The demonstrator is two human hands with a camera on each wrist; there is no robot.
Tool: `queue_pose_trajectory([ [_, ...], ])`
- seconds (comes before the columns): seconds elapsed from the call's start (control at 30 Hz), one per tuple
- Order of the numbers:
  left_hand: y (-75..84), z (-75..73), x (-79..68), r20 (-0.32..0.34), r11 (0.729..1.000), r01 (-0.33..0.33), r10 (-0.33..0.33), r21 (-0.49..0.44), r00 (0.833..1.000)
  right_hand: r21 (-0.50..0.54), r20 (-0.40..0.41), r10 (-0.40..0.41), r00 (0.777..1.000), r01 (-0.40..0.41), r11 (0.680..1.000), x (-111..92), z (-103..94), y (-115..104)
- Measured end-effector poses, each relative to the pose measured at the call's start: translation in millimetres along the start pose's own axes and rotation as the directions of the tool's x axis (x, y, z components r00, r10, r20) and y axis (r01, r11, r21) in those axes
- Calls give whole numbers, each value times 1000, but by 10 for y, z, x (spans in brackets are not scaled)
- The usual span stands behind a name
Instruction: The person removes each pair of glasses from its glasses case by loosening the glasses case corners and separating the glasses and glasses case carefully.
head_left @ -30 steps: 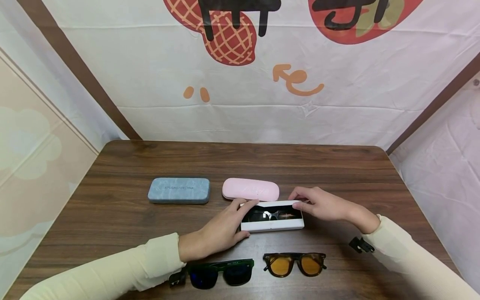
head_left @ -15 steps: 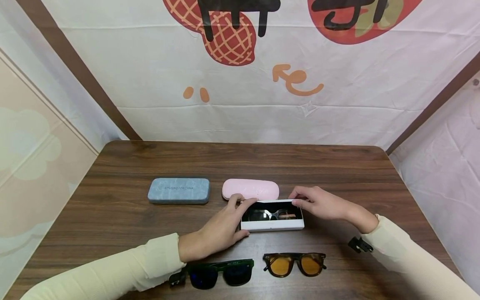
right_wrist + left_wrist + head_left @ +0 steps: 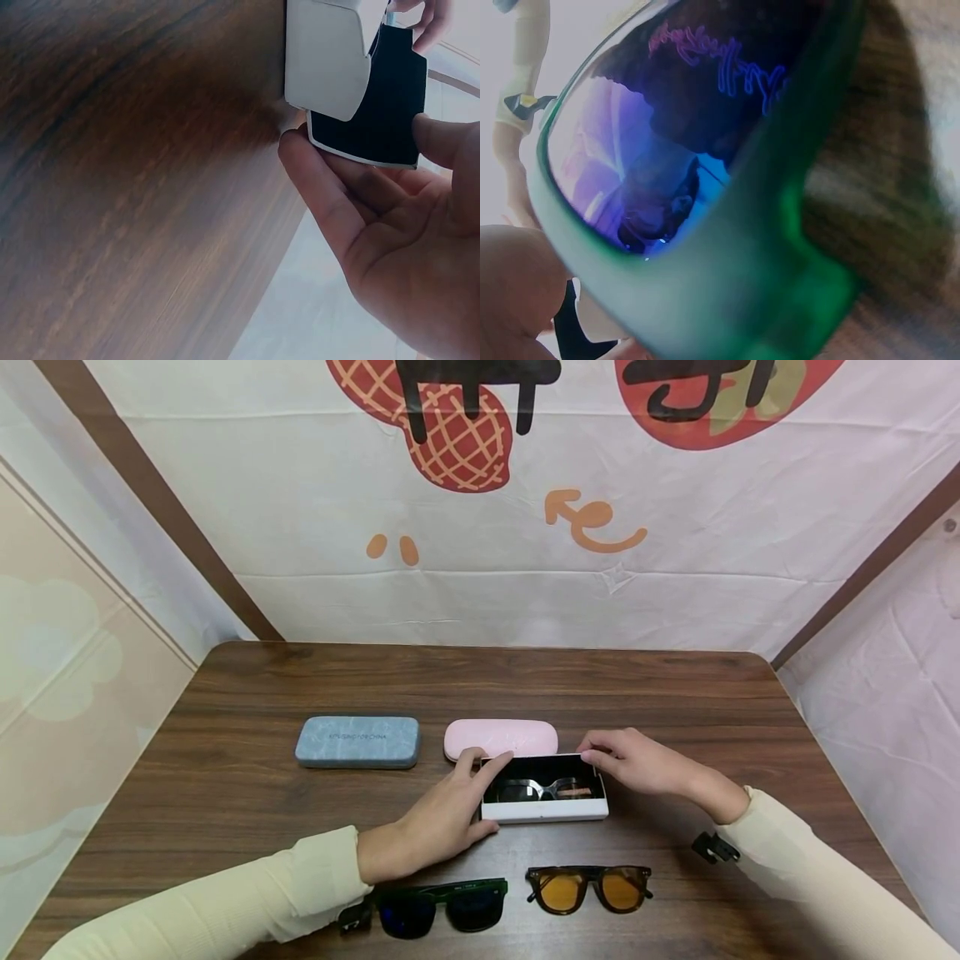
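Note:
A white glasses case [image 3: 543, 811] with black lining stands open on the table, and dark-framed glasses [image 3: 542, 791] lie inside it. My left hand [image 3: 441, 817] holds the case's left end, thumb low at the front and fingers up at the back rim. At the back right corner my right hand [image 3: 639, 765] pinches the raised lid. The right wrist view shows the thumb on the lid's black inner side [image 3: 375, 112] and the fingers behind it. Green-framed sunglasses [image 3: 667, 157] fill much of the left wrist view, close to that wrist.
A pink glasses case [image 3: 501, 737] lies right behind the white one. Farther left is a blue glasses case [image 3: 357, 742]. Amber-lensed glasses [image 3: 558, 893] rest in front, to the right of the green sunglasses. A printed cloth [image 3: 480, 593] hangs behind the table.
The white case's lid has tilted farther back, showing more black lining. My right hand has moved slightly up and back with it. The left hand has stayed in place.

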State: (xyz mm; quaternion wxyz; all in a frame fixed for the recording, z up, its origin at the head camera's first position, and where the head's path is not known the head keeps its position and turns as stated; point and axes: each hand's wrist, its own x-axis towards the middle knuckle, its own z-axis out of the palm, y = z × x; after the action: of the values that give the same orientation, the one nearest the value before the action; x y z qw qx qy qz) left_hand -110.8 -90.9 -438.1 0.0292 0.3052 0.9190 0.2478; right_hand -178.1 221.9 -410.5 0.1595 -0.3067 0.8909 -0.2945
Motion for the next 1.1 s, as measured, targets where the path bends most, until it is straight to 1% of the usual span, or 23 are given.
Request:
queue_pose_trajectory([
  [0.13,10,1,1,-6,1000,-1,1,-3,1000,-4,-4,14,1000,-14,1000,11,3,-9],
  [0.37,11,1,5,-3,1000,17,-17,-7,1000,19,1,35,999,-35,999,23,4,-28],
  [0.8,18,-17,17,13,1000,18,-18,5,1000,11,-5,16,1000,-16,1000,11,0,-22],
  [0.97,16,-19,29,20,1000,20,-20,15,1000,-9,-10,10,1000,-10,1000,-12,-12,-18],
  [1.1,13,-18,31,21,1000,18,-18,15,1000,-28,-30,8,1000,-9,1000,-30,-27,-30],
])
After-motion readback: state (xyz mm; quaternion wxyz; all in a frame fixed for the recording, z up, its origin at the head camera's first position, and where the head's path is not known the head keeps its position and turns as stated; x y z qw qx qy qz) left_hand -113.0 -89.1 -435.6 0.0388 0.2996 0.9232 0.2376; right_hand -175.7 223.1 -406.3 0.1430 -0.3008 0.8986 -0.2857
